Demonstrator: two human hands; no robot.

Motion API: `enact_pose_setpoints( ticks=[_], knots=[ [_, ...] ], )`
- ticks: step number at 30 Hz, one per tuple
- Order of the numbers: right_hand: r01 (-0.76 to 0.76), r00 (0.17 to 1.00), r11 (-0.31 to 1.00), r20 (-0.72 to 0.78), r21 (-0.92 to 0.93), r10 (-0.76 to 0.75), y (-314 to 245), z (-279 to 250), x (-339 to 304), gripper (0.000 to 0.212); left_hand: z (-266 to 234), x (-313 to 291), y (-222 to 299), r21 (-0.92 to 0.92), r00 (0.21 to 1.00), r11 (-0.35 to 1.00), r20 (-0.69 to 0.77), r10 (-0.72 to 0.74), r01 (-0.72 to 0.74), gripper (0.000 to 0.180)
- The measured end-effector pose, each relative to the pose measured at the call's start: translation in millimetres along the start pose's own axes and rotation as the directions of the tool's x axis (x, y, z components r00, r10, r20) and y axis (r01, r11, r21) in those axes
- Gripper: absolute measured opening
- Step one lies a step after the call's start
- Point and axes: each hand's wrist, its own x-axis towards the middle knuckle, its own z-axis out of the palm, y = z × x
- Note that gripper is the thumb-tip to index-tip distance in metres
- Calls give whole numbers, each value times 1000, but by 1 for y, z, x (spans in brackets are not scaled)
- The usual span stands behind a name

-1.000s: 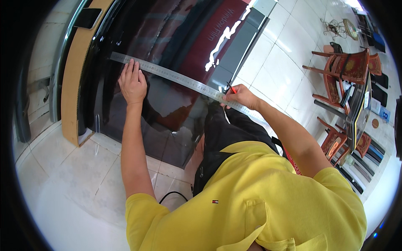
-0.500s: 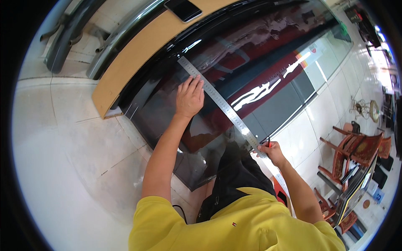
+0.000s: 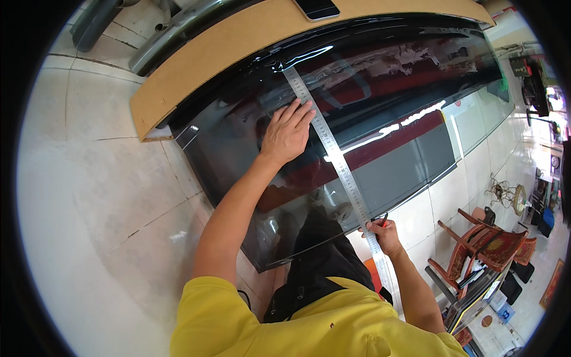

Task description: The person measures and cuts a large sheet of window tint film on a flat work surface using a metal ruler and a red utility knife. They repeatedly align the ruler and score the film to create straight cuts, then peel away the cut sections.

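While the left hand (image 3: pixel 287 135) lies palm-down, fingertips apart on the steel ruler (image 3: pixel 340 166), the right hand (image 3: pixel 386 237) grips a red tool (image 3: pixel 385 224) beside it; to me, they're lining up across the dark film (image 3: pixel 235 160) under the left hand, needing steady pressure next.

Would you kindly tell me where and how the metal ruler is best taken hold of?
Probably by the near end of the metal ruler, pinched top and bottom from the right, beside the right hand: the flat strip juts past the dark sheet there, likely leaving its underside free.
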Motion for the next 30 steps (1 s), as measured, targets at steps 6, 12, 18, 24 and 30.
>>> enact_pose_setpoints(
  ticks=[6, 12, 18, 24, 30],
  knots=[
    [8, 1000, 1000, -8, 20, -8, -3, 5, -4, 10, -1, 1, 1, 3, 1000, 1000, 23, -5, 5, 37],
    [9, 1000, 1000, 15, 28, -9, -2, 4, -3, 10, 0, 1, 0, 28, 999, 1000, 47, -1, 0, 37],
    [184, 975, 859, -22, -478, -221, -10, -1, -11, 23, -3, 11, 13, 111, 972, 994, 230, -49, 24, 55],
    [125, 810, 434, -160, -892, -564, -119, 40, -33, 22, -7, 24, 46, 320, 878, 947, 445, -177, 29, 107],
    [630, 563, 258, 202, -732, -801, -228, 154, 77, 18, -14, 36, 66, 440, 744, 893, 566, -356, 93, 114]
  ],
)
